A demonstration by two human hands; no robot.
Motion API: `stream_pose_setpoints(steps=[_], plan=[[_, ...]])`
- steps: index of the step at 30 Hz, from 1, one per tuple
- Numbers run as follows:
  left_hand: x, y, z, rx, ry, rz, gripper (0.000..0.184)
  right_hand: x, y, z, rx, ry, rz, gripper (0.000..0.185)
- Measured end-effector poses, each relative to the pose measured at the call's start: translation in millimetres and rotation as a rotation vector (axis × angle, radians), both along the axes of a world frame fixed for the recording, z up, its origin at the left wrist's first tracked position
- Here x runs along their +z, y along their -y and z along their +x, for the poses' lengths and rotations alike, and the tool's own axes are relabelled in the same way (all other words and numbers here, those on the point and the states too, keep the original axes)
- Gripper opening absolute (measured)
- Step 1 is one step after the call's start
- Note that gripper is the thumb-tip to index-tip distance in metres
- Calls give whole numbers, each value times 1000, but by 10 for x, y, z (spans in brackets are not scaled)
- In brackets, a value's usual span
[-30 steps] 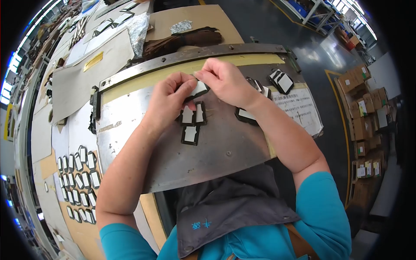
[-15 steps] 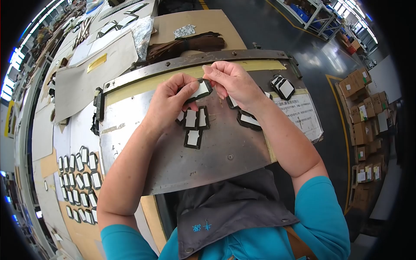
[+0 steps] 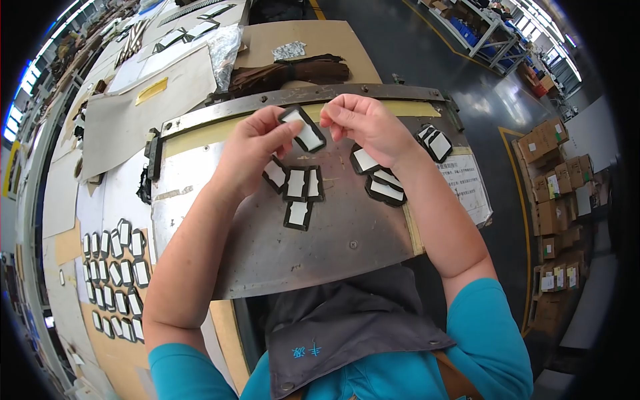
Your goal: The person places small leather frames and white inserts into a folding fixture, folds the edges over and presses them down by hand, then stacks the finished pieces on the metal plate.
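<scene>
My left hand (image 3: 248,150) pinches a black-edged white piece (image 3: 309,135) between thumb and fingers, holding it tilted above the metal plate (image 3: 320,257). Just right of it, and apart from it, my right hand (image 3: 368,127) has its thumb and index fingertips pressed together; anything between them is too small to make out. Below the hands lies a cluster of similar pieces (image 3: 299,213), partly overlapping. More such pieces (image 3: 385,193) lie beneath my right wrist, and a small stack (image 3: 439,146) sits near the plate's right edge.
Rows of the same pieces (image 3: 115,274) cover a board at left. Behind the plate's metal bar (image 3: 267,102) lies a brown bundle (image 3: 293,73) beside clear plastic wrap (image 3: 227,53). A printed sheet (image 3: 463,177) is at right; cardboard boxes (image 3: 553,187) stand beyond the aisle.
The held piece has turned to a steeper angle in my left hand. My right hand has drawn slightly away from it, fingertips still pinched. The view has shifted a little.
</scene>
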State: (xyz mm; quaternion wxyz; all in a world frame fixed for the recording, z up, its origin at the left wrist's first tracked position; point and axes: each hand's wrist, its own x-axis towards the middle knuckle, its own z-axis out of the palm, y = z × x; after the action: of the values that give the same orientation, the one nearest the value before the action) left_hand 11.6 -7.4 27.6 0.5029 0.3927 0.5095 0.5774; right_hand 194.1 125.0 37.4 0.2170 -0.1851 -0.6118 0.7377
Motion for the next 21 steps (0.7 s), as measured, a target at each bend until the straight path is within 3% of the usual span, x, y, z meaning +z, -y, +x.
stream_pose_setpoints(steps=[5,12,18,20,21], plan=[[-3,31,145,-89,-173,-30,19,-51,22,5,152,3,-175,18],[44,52,139,-122,-209,-23,17,-39,43,7,128,46,-183,16],[52,60,141,-120,-218,-30,12,-36,136,-31,59,59,-40,15],[74,69,153,-122,-254,-68,12,-65,176,-50,-34,92,200,17],[86,71,157,-123,-253,-70,12,-65,203,-60,-34,93,198,17]])
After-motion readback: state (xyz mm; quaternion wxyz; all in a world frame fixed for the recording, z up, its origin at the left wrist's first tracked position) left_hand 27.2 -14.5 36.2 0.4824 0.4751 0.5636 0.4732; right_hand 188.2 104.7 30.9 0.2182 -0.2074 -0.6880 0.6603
